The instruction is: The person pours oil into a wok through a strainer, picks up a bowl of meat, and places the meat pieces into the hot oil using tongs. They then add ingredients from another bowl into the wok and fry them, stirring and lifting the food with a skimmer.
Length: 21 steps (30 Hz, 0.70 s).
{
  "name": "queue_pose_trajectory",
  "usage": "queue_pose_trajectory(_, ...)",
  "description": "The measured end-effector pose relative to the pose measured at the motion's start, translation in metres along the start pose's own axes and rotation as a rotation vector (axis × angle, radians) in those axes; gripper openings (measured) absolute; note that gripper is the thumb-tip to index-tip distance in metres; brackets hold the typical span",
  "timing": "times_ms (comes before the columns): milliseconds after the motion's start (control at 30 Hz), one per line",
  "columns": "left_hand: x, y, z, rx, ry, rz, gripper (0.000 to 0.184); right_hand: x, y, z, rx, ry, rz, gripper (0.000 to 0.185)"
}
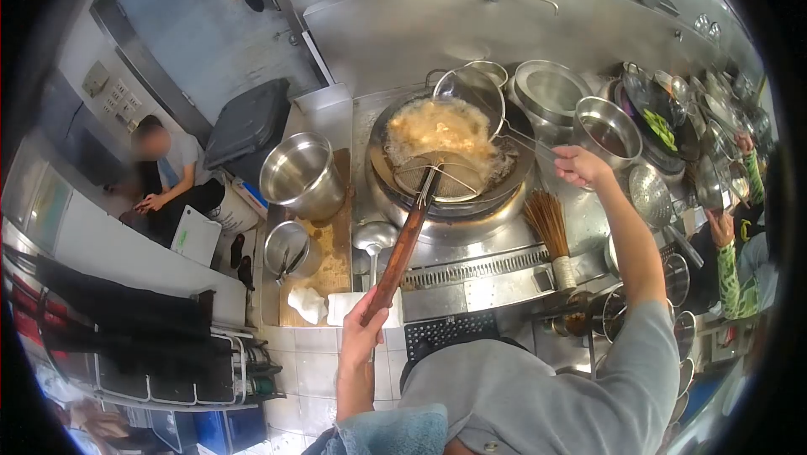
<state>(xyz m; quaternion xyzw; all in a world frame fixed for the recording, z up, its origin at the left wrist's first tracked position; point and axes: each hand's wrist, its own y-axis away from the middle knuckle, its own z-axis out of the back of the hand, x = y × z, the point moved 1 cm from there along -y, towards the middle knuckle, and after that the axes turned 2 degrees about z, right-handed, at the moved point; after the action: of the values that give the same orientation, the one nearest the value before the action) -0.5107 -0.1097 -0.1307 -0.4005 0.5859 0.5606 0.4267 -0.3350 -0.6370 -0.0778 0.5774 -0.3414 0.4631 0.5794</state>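
Note:
My left hand [364, 336] is wrapped round the long wooden handle of a wire skimmer [406, 241]. The skimmer's mesh head lies at the near side of a large wok [378, 152], in bubbling oil with golden food pieces [441, 129]. With my right hand [580, 167] I grip the thin metal handle of a round mesh strainer [476, 88]. That strainer is tilted over the wok's far side, above the foaming oil. A blue-grey cloth [395, 432] lies over my left forearm.
Steel pots [303, 176] stand left of the wok, beside a ladle [375, 236]. A bamboo brush [551, 232], a perforated ladle [651, 194] and a second wok with greens [660, 129] are right. One person sits left; a co-worker's hands [720, 228] show at right.

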Motion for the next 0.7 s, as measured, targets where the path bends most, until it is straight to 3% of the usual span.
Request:
queue_pose_trajectory(100,-0.003,-0.002,0.004,-0.003,-0.008,-0.012,0.054,0.025,0.020,-0.003,-0.015,0.099,0.014,0.055)
queue_pose_trajectory(233,-0.009,-0.001,0.002,-0.009,0.001,-0.008,0.054,0.065,0.065,-0.012,-0.002,0.590,0.087,0.050)
queue_pose_trajectory(333,-0.012,0.000,-0.002,-0.012,0.009,-0.007,0.054,0.070,0.086,-0.016,-0.098,1.001,0.267,0.048)
queue_pose_trajectory(433,-0.011,0.001,-0.001,-0.013,0.013,-0.006,0.053,0.084,0.117,-0.029,-0.168,1.123,0.294,0.051)
queue_pose_trajectory(533,-0.011,-0.001,0.000,-0.008,0.017,-0.019,0.053,0.082,0.140,-0.025,-0.226,1.276,0.481,0.051)
queue_pose_trajectory(700,-0.008,-0.005,0.004,0.023,0.023,-0.032,0.054,0.116,0.195,-0.061,-0.330,1.328,0.323,0.044)
